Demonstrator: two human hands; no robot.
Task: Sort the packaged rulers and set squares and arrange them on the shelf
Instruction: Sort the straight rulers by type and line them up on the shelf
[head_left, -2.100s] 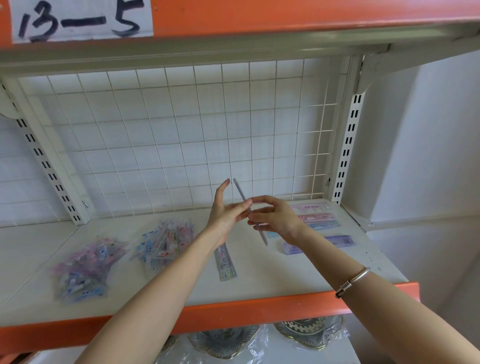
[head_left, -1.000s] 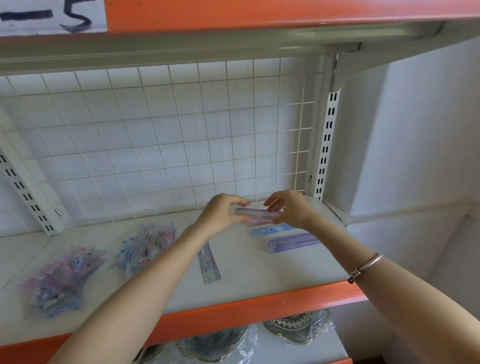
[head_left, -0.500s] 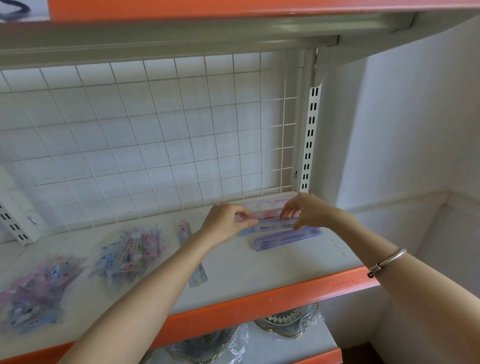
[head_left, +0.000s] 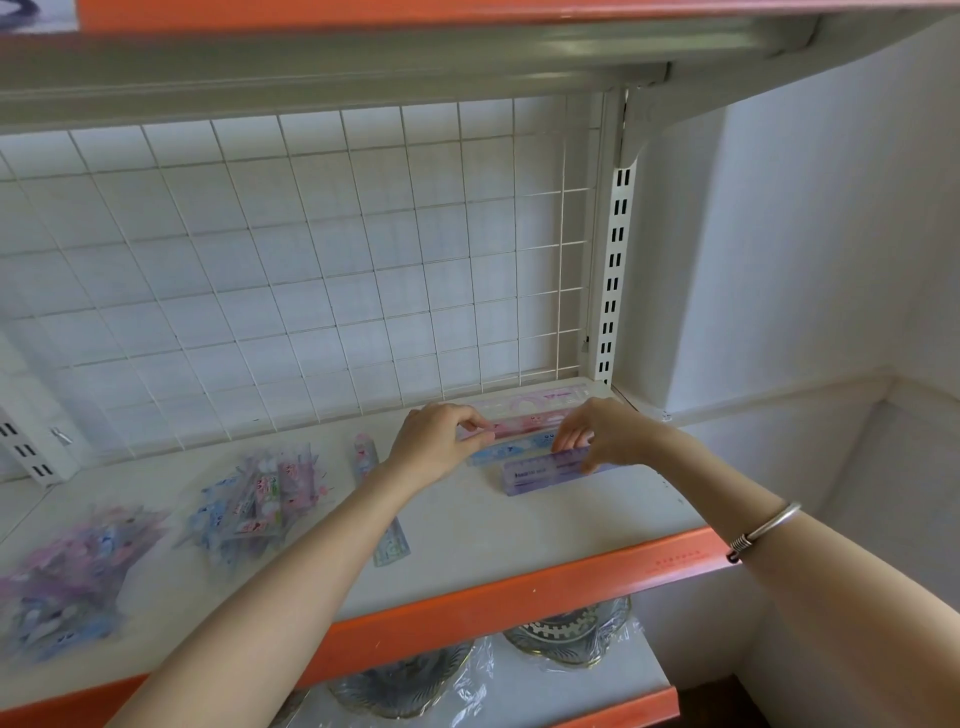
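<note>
On the white shelf (head_left: 519, 525), at its back right, lie several packaged rulers in a row: a pale pink one (head_left: 540, 402) by the mesh, a pink ruler (head_left: 524, 427), a blue ruler (head_left: 511, 451) and a purple ruler (head_left: 545, 470) nearest the front. My left hand (head_left: 436, 441) pinches the left end of the pink ruler. My right hand (head_left: 597, 431) holds its right end, fingers curled over it. A single clear ruler (head_left: 387, 540) lies lengthwise behind my left forearm. Two heaps of packaged set squares (head_left: 254, 499) (head_left: 67, 577) sit at the left.
A white wire mesh (head_left: 311, 270) closes the back of the shelf, with a slotted upright (head_left: 615, 270) at the right. The orange front edge (head_left: 519, 587) runs below my arms. Wrapped patterned plates (head_left: 566, 634) lie on the shelf below. A white wall (head_left: 805, 260) stands right.
I held one ruler up in the air between both hands, then lowered it onto the row at the back right. My view has swung to the right.
</note>
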